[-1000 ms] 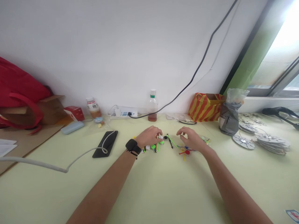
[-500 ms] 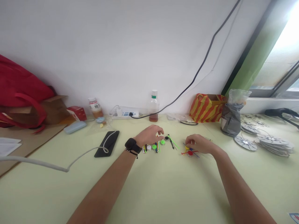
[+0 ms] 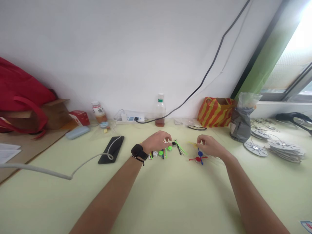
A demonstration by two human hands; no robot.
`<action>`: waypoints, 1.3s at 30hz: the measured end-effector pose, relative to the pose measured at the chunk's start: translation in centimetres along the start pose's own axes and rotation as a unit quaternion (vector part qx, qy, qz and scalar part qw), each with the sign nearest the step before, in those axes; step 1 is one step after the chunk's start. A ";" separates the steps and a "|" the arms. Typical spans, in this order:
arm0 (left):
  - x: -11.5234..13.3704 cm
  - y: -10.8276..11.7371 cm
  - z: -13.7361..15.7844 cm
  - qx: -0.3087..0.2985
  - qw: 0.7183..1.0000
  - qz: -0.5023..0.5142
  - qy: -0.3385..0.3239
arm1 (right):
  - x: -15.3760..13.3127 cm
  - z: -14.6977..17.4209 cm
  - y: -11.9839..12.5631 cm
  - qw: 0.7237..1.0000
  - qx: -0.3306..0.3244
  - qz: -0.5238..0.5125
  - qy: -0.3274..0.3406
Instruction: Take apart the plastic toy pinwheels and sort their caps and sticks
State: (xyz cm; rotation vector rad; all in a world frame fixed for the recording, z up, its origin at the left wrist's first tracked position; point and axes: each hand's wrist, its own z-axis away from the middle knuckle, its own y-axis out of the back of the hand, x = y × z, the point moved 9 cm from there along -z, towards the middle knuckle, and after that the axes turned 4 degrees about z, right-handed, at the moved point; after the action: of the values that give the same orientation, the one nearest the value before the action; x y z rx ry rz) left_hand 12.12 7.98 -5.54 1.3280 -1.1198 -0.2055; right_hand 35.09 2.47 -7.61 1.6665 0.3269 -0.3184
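Note:
My right hand point(image 3: 207, 144) pinches a thin yellow arrow pointer point(image 3: 192, 144), which is blurred. Just below its fingertips stand a blue arrow pointer point(image 3: 200, 153) and a red arrow pointer point(image 3: 198, 159), both with round hubs; the blue one overlaps the red one. My left hand point(image 3: 157, 141), with a black watch on the wrist, hovers with curved fingers and thumb apart. Beneath and beside it lie a white disc point(image 3: 155, 153), green discs point(image 3: 169, 148) and thin coloured sticks. A black disc point(image 3: 174, 144) and green and black pointers point(image 3: 179, 148) lie between the hands.
Left of my hands lies a black phone point(image 3: 111, 150) with a white cable across it. Along the wall stand a bottle point(image 3: 160, 112), a power strip point(image 3: 130, 117) and a striped bag point(image 3: 214, 112). To the right are a grey bag point(image 3: 240, 125) and stacked grey discs point(image 3: 286, 151).
My right hand has risen slightly away from the blue and red pointers, with the yellow pointer in its fingers. The blue pointer has turned more upright. My left hand has hardly moved.

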 end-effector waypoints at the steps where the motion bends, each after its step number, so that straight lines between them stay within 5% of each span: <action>1: 0.0 -0.1 0.0 -0.001 1.000 -0.002 -0.002 | 0.2 -0.1 0.0 1.000 0.005 0.004 -0.001; 10: 1.9 -2.3 0.0 -0.024 0.998 -0.044 -0.034 | 1.2 -0.7 0.5 0.996 0.064 -0.059 0.002; 17: 1.0 -1.6 -0.1 -0.009 0.999 -0.045 -0.029 | -0.9 0.2 -2.6 0.993 -0.076 0.001 0.092; 29: -0.1 -0.2 0.4 0.023 0.999 -0.018 -0.027 | -0.2 0.6 -2.4 0.994 -0.092 0.006 0.055; 33: 0.2 -1.1 0.1 0.009 0.999 -0.037 -0.017 | 0.1 0.8 -3.1 0.993 -0.113 0.014 0.042; 39: 1.0 -2.7 -0.2 -0.010 0.996 -0.090 -0.006 | 1.0 -0.1 -2.6 0.998 -0.050 0.022 0.033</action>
State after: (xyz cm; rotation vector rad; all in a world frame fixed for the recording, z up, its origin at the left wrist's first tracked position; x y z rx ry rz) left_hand 14.02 6.62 -7.22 1.4127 -1.0056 -0.3572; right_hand 34.97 2.93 -10.33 1.5861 0.3497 -0.2107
